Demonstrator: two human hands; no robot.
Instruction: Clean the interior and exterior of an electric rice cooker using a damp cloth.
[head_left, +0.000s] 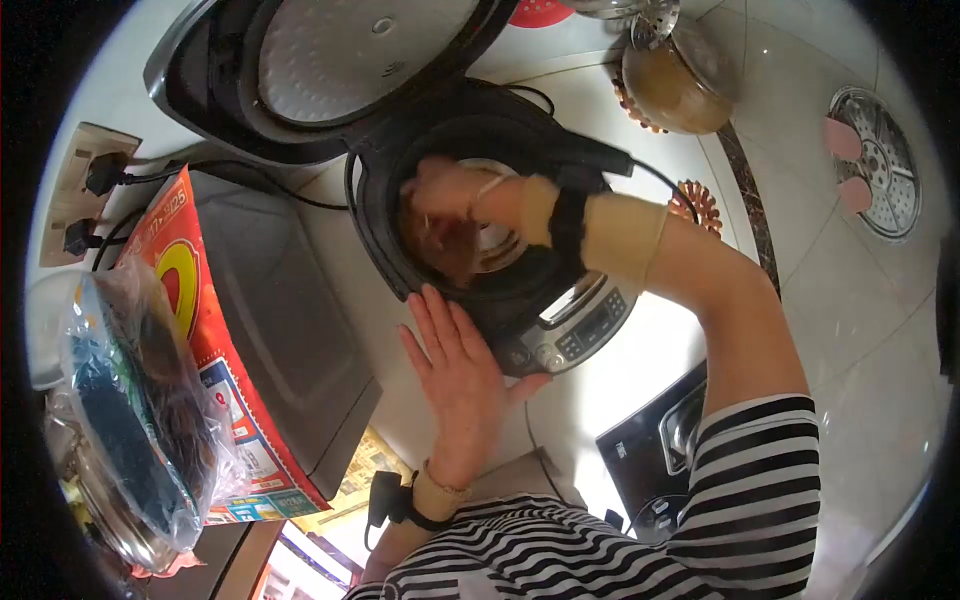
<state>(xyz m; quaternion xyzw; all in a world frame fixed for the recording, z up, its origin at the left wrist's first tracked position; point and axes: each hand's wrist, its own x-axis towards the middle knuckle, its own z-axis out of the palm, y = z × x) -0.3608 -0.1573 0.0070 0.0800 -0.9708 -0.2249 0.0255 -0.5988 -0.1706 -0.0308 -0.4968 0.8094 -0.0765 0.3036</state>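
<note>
A black countertop electric cooker (379, 247) stands before me with its lid (322, 52) raised and its control panel (596, 330) on the near side. My right hand (442, 191) reaches down into the round cavity, blurred by motion. Beneath it is a reddish-brown smear, and I cannot tell if that is a held thing or a reflection. A pale metallic disc (502, 251) shows at the bottom of the cavity, partly hidden by my wrist. My left hand (461, 367) rests with fingers spread against the cooker's near left edge, holding nothing.
Left, a red printed flyer (240, 420) and a plastic bag (135, 412) lie against a dark appliance (277, 300). Plugs sit in wall sockets (82, 191). A lidded amber pot (671, 79) stands back right. A black cooktop (652, 450) is at lower right, a steamer rack (881, 165) far right.
</note>
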